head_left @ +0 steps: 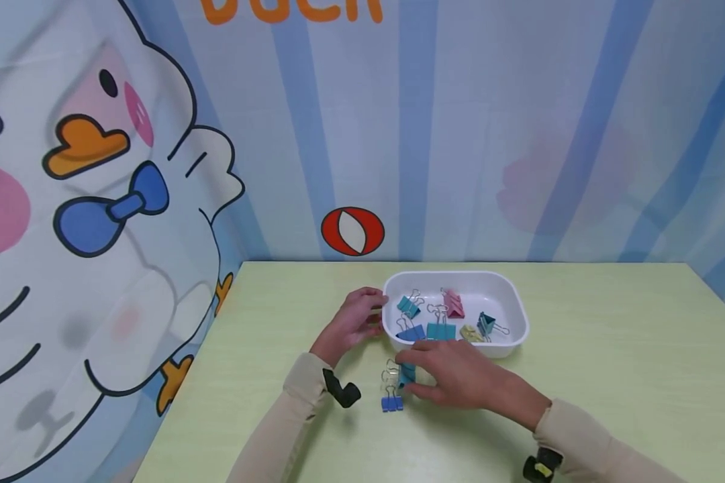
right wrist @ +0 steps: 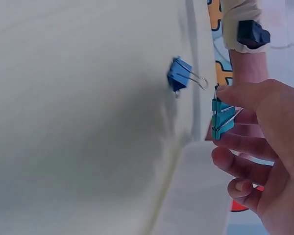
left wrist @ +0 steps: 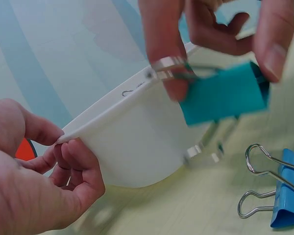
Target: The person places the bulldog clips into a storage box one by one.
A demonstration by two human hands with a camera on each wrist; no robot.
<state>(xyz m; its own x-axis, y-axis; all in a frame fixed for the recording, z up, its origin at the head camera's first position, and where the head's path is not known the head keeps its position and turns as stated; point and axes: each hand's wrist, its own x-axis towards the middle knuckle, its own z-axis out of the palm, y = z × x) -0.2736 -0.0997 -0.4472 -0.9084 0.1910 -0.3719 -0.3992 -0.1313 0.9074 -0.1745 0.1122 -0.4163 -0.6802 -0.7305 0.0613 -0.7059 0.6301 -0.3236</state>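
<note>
My left hand [head_left: 353, 320] grips the left rim of a white plastic tray [head_left: 516, 329], thumb above and fingers curled beneath, as the left wrist view shows. Between thumb and fingers, my right hand [head_left: 459, 376] pinches a teal binder clip [left wrist: 225, 95] just in front of the tray, above the table. A blue binder clip [head_left: 392, 404] with its wire handles stands on the table close to that hand. Inside the tray are several more clips, among them a pink one [head_left: 453, 304], a yellow one [head_left: 471, 333] and a dark green one [head_left: 486, 323].
The tray stands on a pale yellow table [head_left: 610, 349]. Behind the table hangs a blue striped cloth [head_left: 459, 134] with a cartoon duck [head_left: 157, 282] on its left part. A black wrist camera [head_left: 341, 389] sits on the left sleeve.
</note>
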